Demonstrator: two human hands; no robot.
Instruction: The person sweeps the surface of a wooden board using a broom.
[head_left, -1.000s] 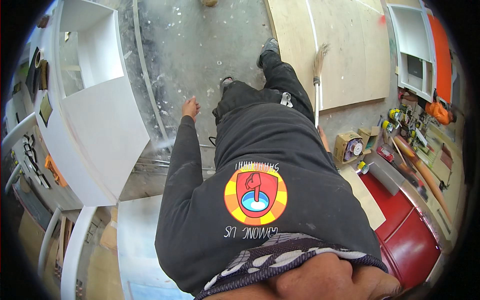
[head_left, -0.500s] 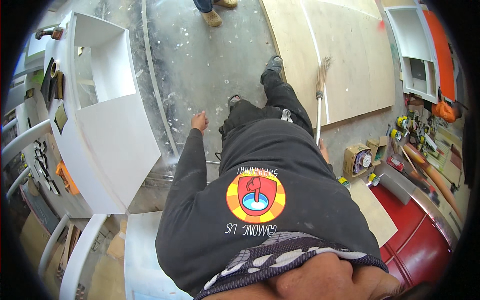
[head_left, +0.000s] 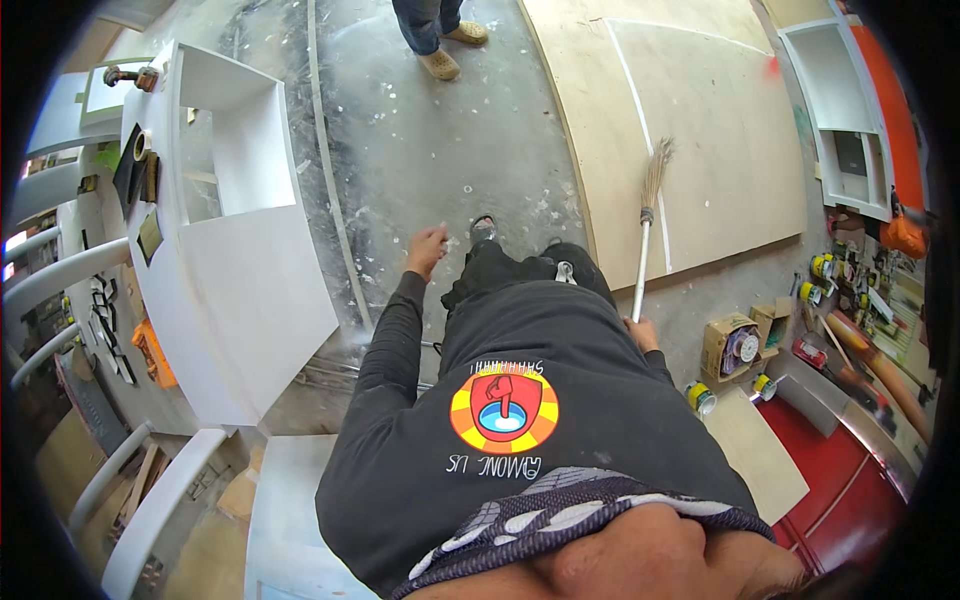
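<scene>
My right hand [head_left: 641,330] is closed around the end of a white broom handle, at my right side. The broom [head_left: 643,245] points away from me, its straw bristles [head_left: 655,178] fanned out above the pale plywood sheet. Partly hidden by my body and sleeve, that hand shows only its fingers and wrist. My left hand [head_left: 427,252] hangs in front of my left hip over the grey floor. Its fingers are curled in loosely, and no object shows in them.
A white cabinet [head_left: 250,310] with tape and a drill on it stands at left. Plywood [head_left: 720,130] lies at right. Boxes [head_left: 732,345], paint cans [head_left: 701,398] and a red panel [head_left: 845,500] are to my right. Another person's shoes [head_left: 440,65] are ahead.
My left hand has swung forward and slightly right. My right hand shows more, still on the broom. My feet have shifted as in a step, and more of the other person's legs shows.
</scene>
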